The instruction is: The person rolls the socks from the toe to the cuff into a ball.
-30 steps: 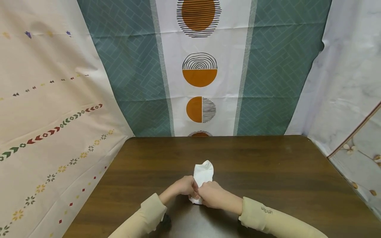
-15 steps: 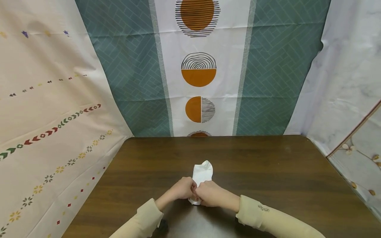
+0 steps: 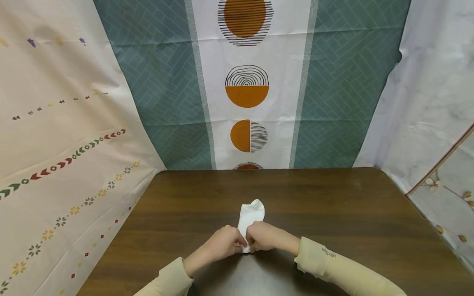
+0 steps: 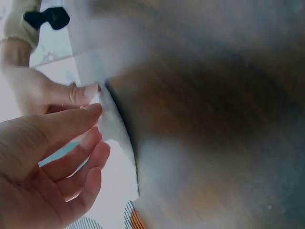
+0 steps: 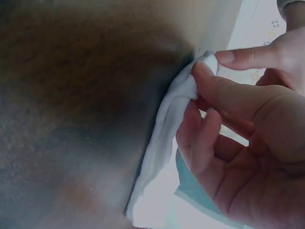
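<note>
A white sock (image 3: 251, 214) lies lengthwise on the dark wooden table, its rounded toe pointing away from me. My left hand (image 3: 224, 242) is at the near end on the left side, thumb and fingertips at the sock's edge. Just across from it, my right hand (image 3: 263, 236) pinches the same end. In the right wrist view the sock (image 5: 159, 138) stretches along the tabletop, with the right thumb and fingers gripping its bunched cloth and the left thumb touching the tip. The left wrist view shows both thumbs close together at the sock (image 4: 114, 126).
The brown table (image 3: 333, 213) extends around the hands, with a bright light reflection at its near side. A patterned cloth (image 3: 248, 90) hangs behind the far edge. Cream fabric (image 3: 74, 164) hangs at the left, and white marbled fabric (image 3: 426, 123) at the right.
My hands, earlier close together over the sock's near end, have parted slightly so a strip of white shows between them. The left hand shifted left and toward me; the sock stayed in place.
</note>
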Tool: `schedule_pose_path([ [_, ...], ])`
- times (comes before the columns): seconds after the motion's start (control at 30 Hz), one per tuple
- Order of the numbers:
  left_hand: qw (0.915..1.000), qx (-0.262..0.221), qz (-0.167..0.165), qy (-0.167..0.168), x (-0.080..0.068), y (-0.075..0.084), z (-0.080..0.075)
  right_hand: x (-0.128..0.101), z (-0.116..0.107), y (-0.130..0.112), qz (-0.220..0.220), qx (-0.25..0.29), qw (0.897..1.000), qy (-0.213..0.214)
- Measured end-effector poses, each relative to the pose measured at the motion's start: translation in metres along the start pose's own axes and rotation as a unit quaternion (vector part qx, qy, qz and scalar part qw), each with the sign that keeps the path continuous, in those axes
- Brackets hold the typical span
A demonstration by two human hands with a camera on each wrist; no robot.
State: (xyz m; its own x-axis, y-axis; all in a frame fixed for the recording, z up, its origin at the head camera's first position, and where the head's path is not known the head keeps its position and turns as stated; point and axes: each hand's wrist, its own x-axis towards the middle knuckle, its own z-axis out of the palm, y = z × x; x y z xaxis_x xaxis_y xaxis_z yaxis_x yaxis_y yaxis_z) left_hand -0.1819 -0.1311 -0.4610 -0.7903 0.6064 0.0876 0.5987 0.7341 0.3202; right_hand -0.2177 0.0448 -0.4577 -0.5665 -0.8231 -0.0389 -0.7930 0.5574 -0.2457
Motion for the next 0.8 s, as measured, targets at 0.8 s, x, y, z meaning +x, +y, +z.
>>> schedule_pose_path([
  [0.8,0.9884,0.146,-0.018,0.039,0.013,0.023,0.011,0.011,0.000,0.016,0.059,0.163,0.985,-0.019],
])
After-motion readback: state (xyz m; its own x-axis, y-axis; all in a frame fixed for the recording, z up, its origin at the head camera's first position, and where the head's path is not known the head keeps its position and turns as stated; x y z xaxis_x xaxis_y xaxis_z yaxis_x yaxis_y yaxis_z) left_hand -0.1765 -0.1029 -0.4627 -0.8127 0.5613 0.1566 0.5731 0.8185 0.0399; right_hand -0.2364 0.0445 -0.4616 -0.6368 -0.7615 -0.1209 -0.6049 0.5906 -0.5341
